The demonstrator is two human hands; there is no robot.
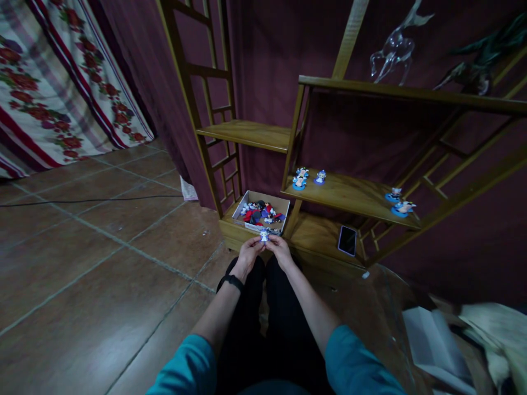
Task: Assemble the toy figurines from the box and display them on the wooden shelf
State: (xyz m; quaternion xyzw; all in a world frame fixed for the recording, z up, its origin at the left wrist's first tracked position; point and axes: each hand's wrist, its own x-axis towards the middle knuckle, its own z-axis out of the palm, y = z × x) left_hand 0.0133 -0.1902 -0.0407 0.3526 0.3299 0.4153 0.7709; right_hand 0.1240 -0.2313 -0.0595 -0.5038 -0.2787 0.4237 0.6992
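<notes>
Between the fingertips of both hands I hold a small white and purple figurine point(264, 235) upright, just in front of the low shelf. My left hand point(249, 253), with a dark band at the wrist, pinches it from the left. From the other side my right hand point(279, 249) pinches it too. Right behind the hands, a shallow box point(284, 203) contains several small figurines in red, black, white and purple. A similar purple and white figurine point(320, 177) stands on the middle shelf, near two pink and blue figurines point(300, 180).
The wooden shelf unit point(255, 134) spreads across the front. Two more figurines point(401, 207) stand toward the middle shelf's right end. A phone point(347, 241) lies on the lower shelf. Above are a clear glass animal point(393, 50) and a dark sculpture point(480, 63). A white box point(436, 343) is on the floor at right.
</notes>
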